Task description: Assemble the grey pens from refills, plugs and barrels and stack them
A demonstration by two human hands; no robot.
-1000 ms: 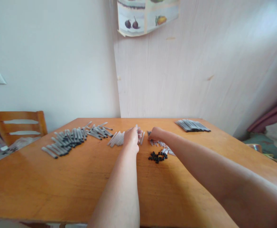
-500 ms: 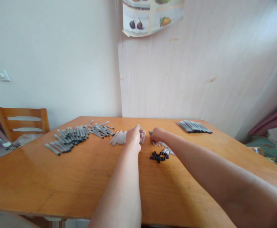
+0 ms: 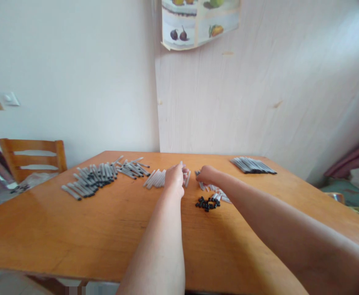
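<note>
My left hand (image 3: 175, 179) is closed near the middle of the table, and the pale end of what looks like a white pen barrel (image 3: 181, 163) sticks out past its fingers. A row of white pen barrels (image 3: 157, 179) lies just left of it, with one more barrel (image 3: 187, 179) on its right. Reaching down beside a heap of small pale pen parts (image 3: 219, 195), my right hand (image 3: 206, 174) has its fingertips pinched together. What those fingers hold is too small to make out. Several small black caps (image 3: 208, 203) lie in a cluster nearer to me.
Pens with black ends (image 3: 95, 179) are spread at the left, with a looser pile (image 3: 134, 168) behind them. A neat row of grey pens (image 3: 253, 165) lies at the back right of the wooden table (image 3: 105, 233). A chair (image 3: 33, 157) stands beyond the left edge.
The whole view has shifted slightly. Both hands stay at nearly the same places over the table, the left closed and the right pinching among the small parts.
</note>
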